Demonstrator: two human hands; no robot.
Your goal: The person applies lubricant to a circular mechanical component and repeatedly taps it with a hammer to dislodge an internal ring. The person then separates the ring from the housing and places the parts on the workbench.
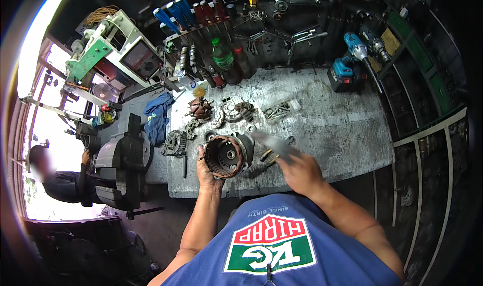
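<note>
My left hand is wrapped round the left side of an alternator housing, holding it at the bench's near edge. Inside the housing sits a ring of copper stator windings, its open end facing up. To its right, my right hand grips a long grey tool. Motion blurs the tool, and its exact kind cannot be made out. Its far end points toward the housing's upper right side. A small metal ring lies just beyond the housing. Pliers-like handles lie partly beneath the right hand.
A rotor, a round end cover and a tray of bolts lie on the metal bench. Bottles and a cordless impact wrench stand farther back. A person is at the left beside a machine.
</note>
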